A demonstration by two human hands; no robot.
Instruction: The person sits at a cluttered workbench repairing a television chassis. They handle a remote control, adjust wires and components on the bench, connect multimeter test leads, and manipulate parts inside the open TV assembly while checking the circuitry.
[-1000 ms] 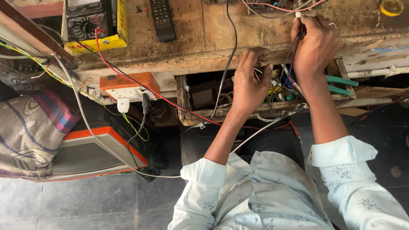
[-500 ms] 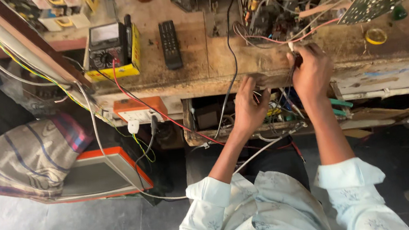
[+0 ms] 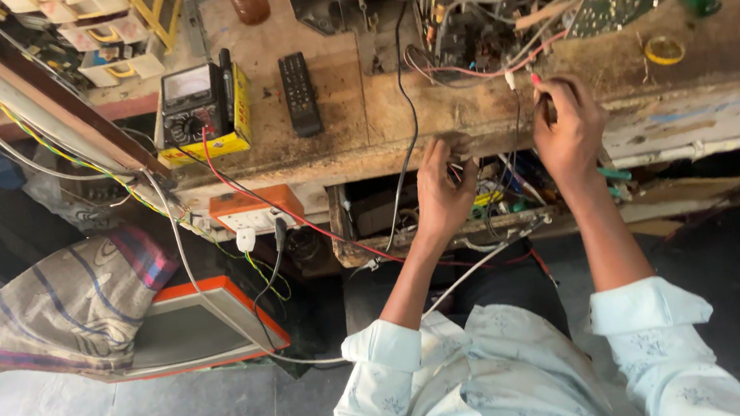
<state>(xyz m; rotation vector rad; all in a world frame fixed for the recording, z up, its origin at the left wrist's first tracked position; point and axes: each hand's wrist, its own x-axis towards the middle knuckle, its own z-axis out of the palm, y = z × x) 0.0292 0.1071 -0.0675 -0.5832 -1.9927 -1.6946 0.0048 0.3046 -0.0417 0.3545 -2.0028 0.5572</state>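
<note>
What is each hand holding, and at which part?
The right hand grips a thin probe by its shaft, tip up. The left hand is curled around wires; exactly where cannot be told.

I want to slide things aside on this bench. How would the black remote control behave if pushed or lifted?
The black remote control lies flat on the wooden bench, so it would probably slide rather than roll or tip. Its slim, stiff-looking plastic body suggests it is light and would not flex. The yellow multimeter stands close on its left, so a push that way would likely bump it.
</note>
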